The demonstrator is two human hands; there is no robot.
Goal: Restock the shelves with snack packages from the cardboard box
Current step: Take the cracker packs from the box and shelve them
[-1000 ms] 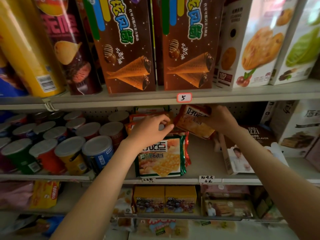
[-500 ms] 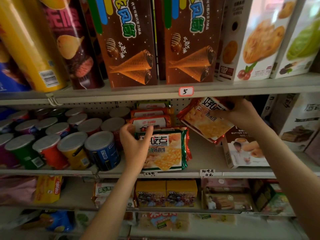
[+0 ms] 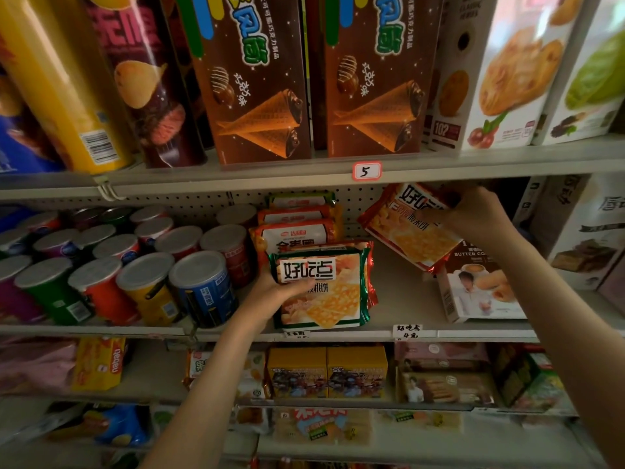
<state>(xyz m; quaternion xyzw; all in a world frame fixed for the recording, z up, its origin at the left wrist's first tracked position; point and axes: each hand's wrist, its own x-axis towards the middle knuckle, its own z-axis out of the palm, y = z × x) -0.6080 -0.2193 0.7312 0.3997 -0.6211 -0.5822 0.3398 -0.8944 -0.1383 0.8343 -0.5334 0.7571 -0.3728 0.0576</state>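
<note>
Left hand [image 3: 270,294]: grips green packet [image 3: 326,292] by its left edge — at shelf [image 3: 402,301] front.
Right hand [image 3: 473,214]: holds red packet [image 3: 407,233] tilted over the open shelf gap.

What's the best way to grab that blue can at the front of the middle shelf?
Likely its round side wall, from the front: the blue can stands at the shelf edge, with a yellow can tight on its left and others behind.
</note>
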